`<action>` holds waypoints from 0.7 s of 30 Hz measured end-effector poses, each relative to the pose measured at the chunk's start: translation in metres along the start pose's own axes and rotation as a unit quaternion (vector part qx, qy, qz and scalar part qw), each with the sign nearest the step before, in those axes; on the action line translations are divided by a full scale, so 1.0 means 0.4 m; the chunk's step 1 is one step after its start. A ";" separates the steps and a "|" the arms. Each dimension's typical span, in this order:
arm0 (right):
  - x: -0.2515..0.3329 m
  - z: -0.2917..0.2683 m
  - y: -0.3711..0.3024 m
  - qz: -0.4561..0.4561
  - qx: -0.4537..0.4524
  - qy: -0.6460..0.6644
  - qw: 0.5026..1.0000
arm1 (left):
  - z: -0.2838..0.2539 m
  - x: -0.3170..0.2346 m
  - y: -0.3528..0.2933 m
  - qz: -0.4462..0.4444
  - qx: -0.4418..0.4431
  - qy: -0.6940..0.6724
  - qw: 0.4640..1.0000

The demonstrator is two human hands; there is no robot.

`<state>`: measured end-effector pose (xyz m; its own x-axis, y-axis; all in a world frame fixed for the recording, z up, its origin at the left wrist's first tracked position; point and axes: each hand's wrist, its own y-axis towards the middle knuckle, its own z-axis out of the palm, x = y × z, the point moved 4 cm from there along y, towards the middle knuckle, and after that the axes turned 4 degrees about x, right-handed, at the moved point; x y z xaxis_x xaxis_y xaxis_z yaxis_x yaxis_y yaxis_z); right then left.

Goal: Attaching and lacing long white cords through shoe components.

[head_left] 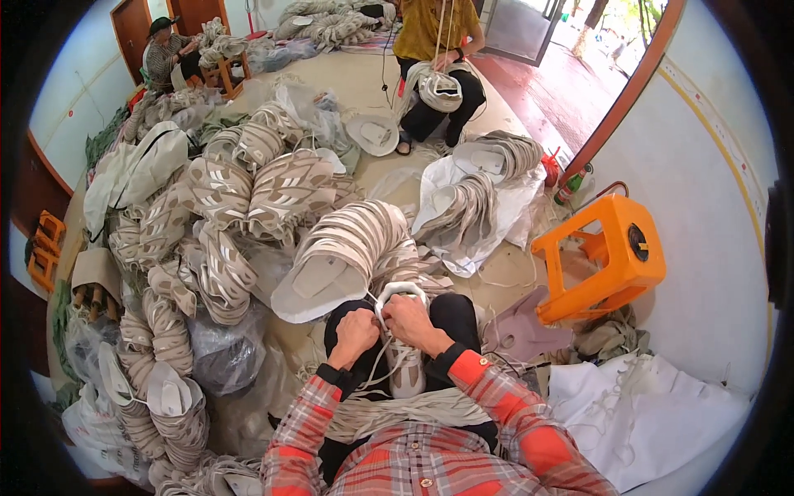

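A beige and white shoe upper [407, 369] lies between my knees, its pale collar pointing away from me. My left hand [356, 336] is closed at the upper's left side, with a cream shoelace [379, 364] at its fingertips. Over the upper's lacing area, my right hand [413, 321] is bent with its fingers pinched together at the lace; the fingertips are partly hidden. Across my lap rests a bundle of cream laces [405, 417]. Just beyond my hands stands a nested stack of similar uppers [351, 240].
Heaps of shoe uppers [219, 186] fill the left side among plastic bags [227, 355]. An orange stool [608, 256] lies tipped over at right, near white cloth [645, 413]. More uppers lie on a white sheet [475, 236]. Two people sit working farther off.
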<state>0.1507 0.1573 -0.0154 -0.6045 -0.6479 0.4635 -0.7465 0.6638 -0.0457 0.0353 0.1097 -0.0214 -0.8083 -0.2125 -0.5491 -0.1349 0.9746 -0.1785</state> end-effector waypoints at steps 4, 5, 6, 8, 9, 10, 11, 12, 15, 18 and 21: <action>-0.029 -0.072 0.001 -0.038 -0.068 -0.147 0.986 | -0.003 0.095 -0.024 -0.055 0.169 -0.300 0.937; -0.053 -0.123 -0.001 -0.037 -0.117 -0.194 0.973 | -0.001 0.117 -0.047 -0.080 0.230 -0.535 0.809; -0.099 -0.178 -0.021 -0.017 -0.154 -0.143 0.977 | -0.027 0.099 -0.070 0.023 0.225 -0.775 0.590; -0.161 -0.214 -0.048 0.032 -0.147 -0.034 0.988 | -0.064 0.077 -0.120 0.018 0.075 -0.884 0.461; -0.160 -0.207 -0.053 0.038 -0.151 -0.035 0.987 | -0.056 0.050 -0.136 -0.019 0.047 -0.910 0.411; -0.153 -0.170 -0.044 0.109 -0.100 0.243 0.959 | -0.049 0.036 -0.157 -0.054 0.011 -0.931 0.361; -0.135 -0.127 -0.042 0.173 -0.038 0.498 0.849 | -0.041 0.039 -0.168 -0.043 -0.014 -0.937 0.347; -0.113 -0.119 -0.040 0.171 -0.036 0.499 0.848 | -0.037 0.041 -0.172 -0.043 -0.017 -0.936 0.348; -0.077 -0.096 -0.042 0.140 -0.037 0.827 0.544 | -0.027 0.030 -0.173 -0.077 -0.051 -0.955 0.283; -0.182 -0.085 -0.079 0.054 -0.142 0.865 0.479 | 0.014 0.038 -0.173 -0.184 -0.106 -0.939 0.271; -0.219 -0.152 -0.104 0.050 -0.198 0.849 0.488 | 0.092 0.005 -0.185 -0.265 0.173 -0.908 0.275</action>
<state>0.2516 0.2092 -0.0004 0.7193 0.4156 0.5567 -0.4219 0.8980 -0.1252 0.0648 0.0345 -0.0394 0.9337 -0.3079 0.1829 0.3577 0.7754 -0.5204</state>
